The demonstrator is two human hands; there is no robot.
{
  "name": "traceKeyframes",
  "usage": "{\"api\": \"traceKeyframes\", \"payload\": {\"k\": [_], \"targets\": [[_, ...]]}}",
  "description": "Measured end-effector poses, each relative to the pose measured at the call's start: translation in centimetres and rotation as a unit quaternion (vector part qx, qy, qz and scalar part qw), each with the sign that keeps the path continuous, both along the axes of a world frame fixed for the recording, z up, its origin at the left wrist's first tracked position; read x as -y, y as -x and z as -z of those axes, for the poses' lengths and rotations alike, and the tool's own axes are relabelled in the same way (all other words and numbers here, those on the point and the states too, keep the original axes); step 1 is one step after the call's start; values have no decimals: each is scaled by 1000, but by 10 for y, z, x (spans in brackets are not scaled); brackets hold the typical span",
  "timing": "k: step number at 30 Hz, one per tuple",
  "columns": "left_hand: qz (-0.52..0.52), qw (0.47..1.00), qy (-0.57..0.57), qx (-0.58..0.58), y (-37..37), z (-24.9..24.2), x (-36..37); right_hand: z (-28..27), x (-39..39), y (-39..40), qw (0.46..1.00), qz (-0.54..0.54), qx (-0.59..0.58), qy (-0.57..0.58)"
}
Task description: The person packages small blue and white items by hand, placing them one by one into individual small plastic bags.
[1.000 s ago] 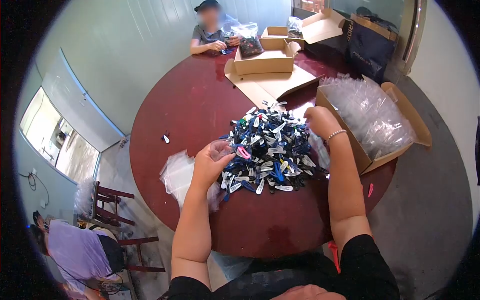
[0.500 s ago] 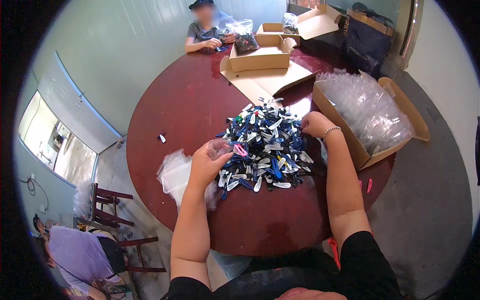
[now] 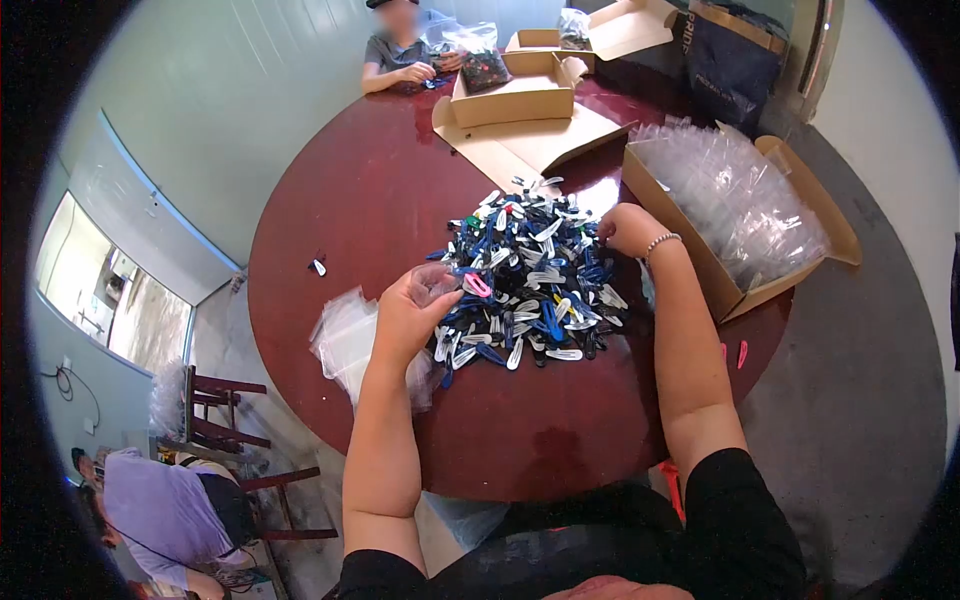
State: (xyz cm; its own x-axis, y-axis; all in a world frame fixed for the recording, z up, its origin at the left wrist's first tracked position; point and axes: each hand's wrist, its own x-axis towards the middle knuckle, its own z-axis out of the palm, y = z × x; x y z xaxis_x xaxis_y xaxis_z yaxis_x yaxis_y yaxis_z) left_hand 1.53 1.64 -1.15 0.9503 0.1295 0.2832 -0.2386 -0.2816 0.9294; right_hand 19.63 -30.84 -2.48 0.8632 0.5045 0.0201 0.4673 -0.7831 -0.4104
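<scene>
A heap of snap hair clips (image 3: pixel 525 275), mostly white, blue and black, is piled on the round table. At its left edge my left hand (image 3: pixel 405 318) is closed on a small clear plastic bag (image 3: pixel 432 283). A pink snap hair clip (image 3: pixel 477 285) shows right at those fingertips. My right hand (image 3: pixel 632 232), with a beaded bracelet on the wrist, reaches to the heap's upper right edge. Its fingers are curled together, and what they hold is hidden. Beneath my left forearm lies a stack of flat clear bags (image 3: pixel 345 335).
An open carton of clear bags (image 3: pixel 735 200) stands beside my right arm. Cardboard boxes (image 3: pixel 515 95) and a filled bag (image 3: pixel 484 68) sit at the far side, near a seated person (image 3: pixel 400 55). Another person (image 3: pixel 165 505) is at lower left. Two pink clips (image 3: pixel 742 353) lie near the right edge.
The whole view has shifted slightly, with the far things sitting a little higher. Both hands keep nearly the same places at the heap.
</scene>
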Motion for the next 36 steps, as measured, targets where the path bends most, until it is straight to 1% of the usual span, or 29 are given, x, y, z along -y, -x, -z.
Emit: {"api": "traceKeyframes", "payload": {"k": [1,3,4,5,6,7,8,9,10,11,13,14,16,18,19,21,25,27,28,29,30,31,32,33,34,35,36], "targets": [[0,1000,-4,1,0,0,-1,-2,0,0,1000,0,0,0],[0,1000,-4,0,0,0,-1,-7,0,1,997,35,49,54],[0,1000,-4,-1,0,0,-1,-12,1,3,997,34,50,55],[-1,1000,-3,1,0,0,-1,-18,3,4,998,39,38,27],[4,1000,9,-23,2,-1,-1,-20,3,6,999,43,25,-1],[10,999,21,-43,1,-3,-1,-19,3,5,1000,20,8,-18],[6,999,-1,-43,0,-2,-2,-18,3,6,999,-2,-9,-34],[3,999,-24,-42,0,-1,-3,-28,-2,11,999,-28,-30,3],[13,999,-2,-36,0,0,-3,-26,-3,12,999,-36,-40,6],[14,999,-2,-30,0,0,-4,-19,-5,10,998,-44,-51,9],[-1,999,-11,-52,2,-4,-2,-9,-4,6,998,-47,-42,5],[-4,1000,-11,15,-2,8,-5,-5,-3,1,998,-44,-37,12],[-3,1000,-7,10,-3,10,-6,-10,-4,5,999,-40,-30,20],[-1,1000,-3,0,-2,10,-6,-12,-7,11,997,-17,9,68],[-2,1000,-6,-2,-2,10,-5,-13,-7,12,997,-16,8,69],[-3,1000,-10,-4,-1,8,-4,-14,-7,12,998,-6,1,60],[10,1000,28,3,-2,9,-4,-22,-3,13,999,-8,19,26],[13,999,43,3,-4,10,-4,-30,1,17,996,31,84,-2],[7,1000,30,-3,-4,10,-5,-33,3,19,994,18,107,-4],[1,1000,18,-11,-4,10,-5,-36,6,20,996,12,81,25],[-4,1000,-4,7,-4,9,-4,-44,7,25,997,7,55,53],[6,1000,-4,-24,-3,5,-4,-42,11,21,993,21,42,112],[16,998,-4,-56,-1,1,-4,-41,14,24,988,40,58,136],[17,998,-2,-52,-2,1,-5,-39,18,28,983,57,72,160],[21,999,3,-45,-2,2,-5,-29,27,27,973,38,84,213],[26,999,7,-36,-2,3,-5,-21,30,29,973,38,80,215],[27,999,15,-35,-2,2,-4,-13,33,34,975,56,104,187]]}}
